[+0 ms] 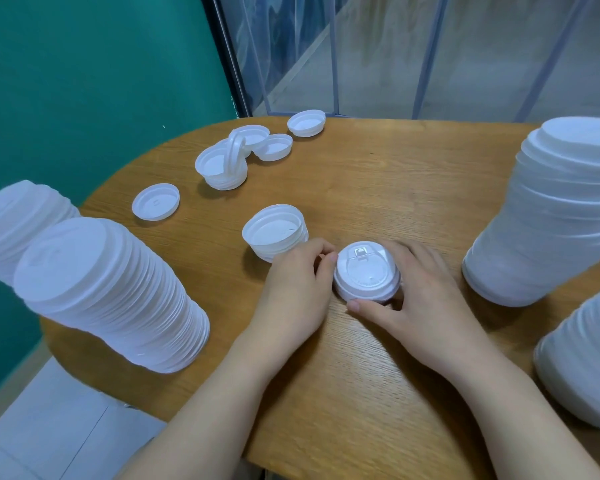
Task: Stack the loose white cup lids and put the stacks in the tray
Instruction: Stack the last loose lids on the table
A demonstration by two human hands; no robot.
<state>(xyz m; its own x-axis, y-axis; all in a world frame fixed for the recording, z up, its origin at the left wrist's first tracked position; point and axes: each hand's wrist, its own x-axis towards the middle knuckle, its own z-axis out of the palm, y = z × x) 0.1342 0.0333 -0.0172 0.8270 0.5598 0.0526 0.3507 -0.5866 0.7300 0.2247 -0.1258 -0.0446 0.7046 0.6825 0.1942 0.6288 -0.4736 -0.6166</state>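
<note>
A short stack of white cup lids [367,272] sits top-up on the wooden table [378,188], between my two hands. My left hand [297,289] touches its left rim with the fingertips. My right hand [416,296] wraps its right side, thumb at the near rim. Just behind my left hand stands a small upside-down lid stack [274,232]. Loose lids lie farther back: a single one [156,201], a small pile with one lid on edge [224,164], and others [274,147] [306,123]. No tray is in view.
Tall lid stacks lean at the left [108,292] [18,220] and at the right [551,216] [586,362], close to the table edges. A teal wall is at the left and a clear curtain with metal bars behind the table.
</note>
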